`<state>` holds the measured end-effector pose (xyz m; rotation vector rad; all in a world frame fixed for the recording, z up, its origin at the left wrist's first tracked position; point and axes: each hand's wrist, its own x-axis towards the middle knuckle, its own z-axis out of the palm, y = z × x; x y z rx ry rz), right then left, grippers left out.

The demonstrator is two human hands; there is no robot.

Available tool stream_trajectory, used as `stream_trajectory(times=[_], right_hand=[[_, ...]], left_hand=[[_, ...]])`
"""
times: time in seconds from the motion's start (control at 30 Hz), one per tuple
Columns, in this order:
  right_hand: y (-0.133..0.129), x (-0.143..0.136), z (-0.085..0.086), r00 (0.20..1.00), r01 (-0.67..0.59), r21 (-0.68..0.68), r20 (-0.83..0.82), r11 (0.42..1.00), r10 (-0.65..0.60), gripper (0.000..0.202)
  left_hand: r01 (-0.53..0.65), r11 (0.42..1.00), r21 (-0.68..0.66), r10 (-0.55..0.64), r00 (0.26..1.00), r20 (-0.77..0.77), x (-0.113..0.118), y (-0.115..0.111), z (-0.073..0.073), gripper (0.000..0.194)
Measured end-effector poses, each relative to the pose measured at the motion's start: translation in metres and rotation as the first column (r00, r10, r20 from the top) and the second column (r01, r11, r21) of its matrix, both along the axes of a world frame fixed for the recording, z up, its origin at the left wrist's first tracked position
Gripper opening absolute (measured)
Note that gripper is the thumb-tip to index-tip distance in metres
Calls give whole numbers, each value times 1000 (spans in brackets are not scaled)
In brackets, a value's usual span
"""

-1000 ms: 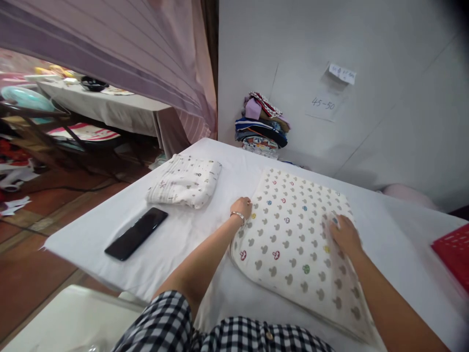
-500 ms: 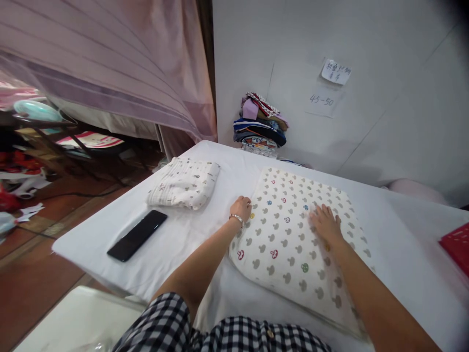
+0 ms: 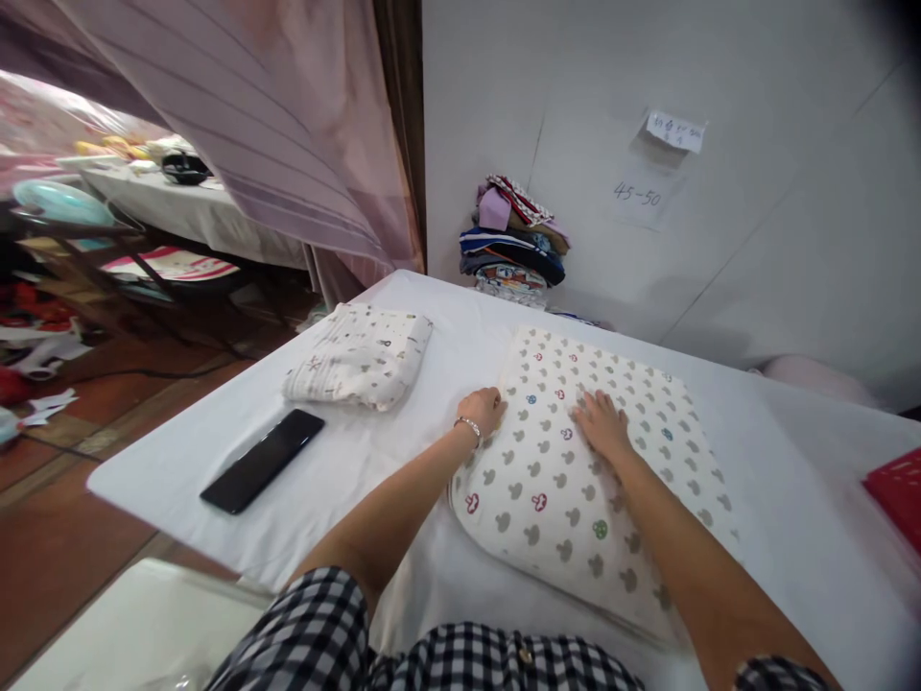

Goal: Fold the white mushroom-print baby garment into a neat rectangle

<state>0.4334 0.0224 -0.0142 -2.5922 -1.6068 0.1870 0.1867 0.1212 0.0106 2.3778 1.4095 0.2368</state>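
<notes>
A cream baby blanket (image 3: pixel 532 470) printed with grey and coloured mushrooms lies spread in layers on the white-covered table. At its left edge is my left hand (image 3: pixel 484 413), a silver bracelet at the wrist, with the fingers curled in and closed on the cloth's border. My right hand (image 3: pixel 602 425) rests palm down on the middle of the blanket, fingers stretched out. Left of both hands sits a folded white printed cloth (image 3: pixel 364 357).
A black phone (image 3: pixel 263 461) lies near the table's left edge. Folded clothes (image 3: pixel 512 235) are stacked against the grey wall behind. A red object (image 3: pixel 896 489) stands at far right, and a pink curtain (image 3: pixel 288 125) hangs at the back left.
My right hand has slid left across the blanket, toward my left hand. My left hand stays at the left edge, its fingers more curled. The view has shifted slightly.
</notes>
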Motion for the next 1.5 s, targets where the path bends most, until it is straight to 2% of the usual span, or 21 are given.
stream_trajectory(times=[0.13,0.3,0.37,0.53,0.8,1.13,1.5], right_hand=[[2,-3,-8,999,-1,6,36,1000,1,57],[-1,-1,-9,999,-1,-13,33,1000,2,57],[-1,-2,-9,999,5,-7,37,1000,-5,57],[-2,-3,-9,998,-1,20,55,1000,0,56],[-1,-4,-9,999,15,6,51,1000,-16,56],[-2,-4,-8,999,26,14,29,1000,-26,57],[-2,-3,-11,999,25,29,34,999,-26,57]], left_hand=[[-65,996,-67,62,997,-49,10,8,4,29],[31,999,-42,-33,998,-47,23,4,0,25],[28,999,-43,-30,998,-53,24,3,-2,26],[-68,996,-63,63,995,-74,20,12,2,28],[-154,984,-91,147,986,-79,27,18,7,28],[-206,965,-159,195,977,-83,32,28,1,30],[-207,961,-185,197,978,-69,32,30,7,27]])
